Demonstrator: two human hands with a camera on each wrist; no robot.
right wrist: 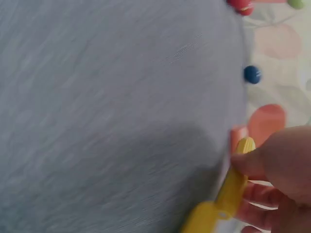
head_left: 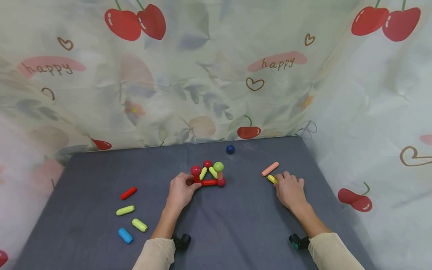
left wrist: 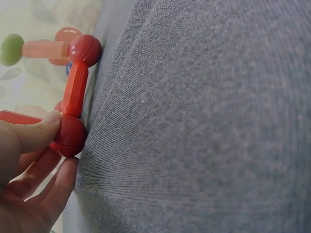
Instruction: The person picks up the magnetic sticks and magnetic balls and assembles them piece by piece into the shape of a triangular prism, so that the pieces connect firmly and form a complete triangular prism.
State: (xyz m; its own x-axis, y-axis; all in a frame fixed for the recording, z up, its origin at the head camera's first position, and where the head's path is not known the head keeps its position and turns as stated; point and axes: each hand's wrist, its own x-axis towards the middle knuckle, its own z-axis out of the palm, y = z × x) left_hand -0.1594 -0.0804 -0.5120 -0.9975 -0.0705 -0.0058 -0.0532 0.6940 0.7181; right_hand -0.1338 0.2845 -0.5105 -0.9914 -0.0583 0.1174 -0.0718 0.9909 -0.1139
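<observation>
My left hand (head_left: 182, 191) grips the lower red ball (left wrist: 71, 137) at the left corner of a ball-and-stick structure, thumb on top of it. A red stick (head_left: 209, 182) runs from that corner to another red ball (head_left: 221, 182). Upright sticks there carry a red ball (head_left: 195, 170) and a green ball (head_left: 218, 167). Two yellow-green sticks (head_left: 203, 173) slant to a red ball (head_left: 207, 164) at the back. On the right, my right hand (head_left: 290, 190) pinches a yellow stick (right wrist: 232, 192) between thumb and fingers. A second yellow piece (right wrist: 201, 217) shows beside it, blurred.
A salmon stick (head_left: 270, 169) lies just beyond my right hand. Near the back edge is a dark blue ball (head_left: 230, 149). Left of my left arm lie a red stick (head_left: 128, 193), two yellow-green sticks (head_left: 125, 210) and a blue stick (head_left: 125, 236). Patterned cloth hangs behind the table.
</observation>
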